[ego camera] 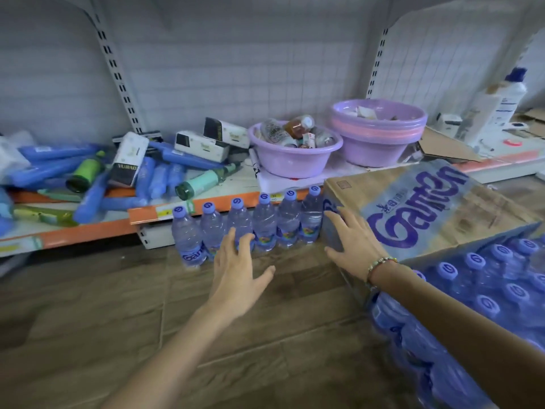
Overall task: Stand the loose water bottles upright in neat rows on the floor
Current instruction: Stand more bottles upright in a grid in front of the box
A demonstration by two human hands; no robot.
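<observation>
Six water bottles (249,224) standing upright in one row on floor (118,305), far side, under shelf edge. Left hand (236,270) spreading wide, fingertips reaching row's middle, gripping nothing. Right hand (351,240) lying flat, fingers straight, against carton (427,208). First row likely being squared; next move probably needing bottles from wrapped pack (472,305), near right.

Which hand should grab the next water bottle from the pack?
Probably the right hand. It rests on the cardboard box right beside the wrapped pack of bottles, with fingers open. The left hand is busy at the row of standing bottles, farther from the pack.
</observation>
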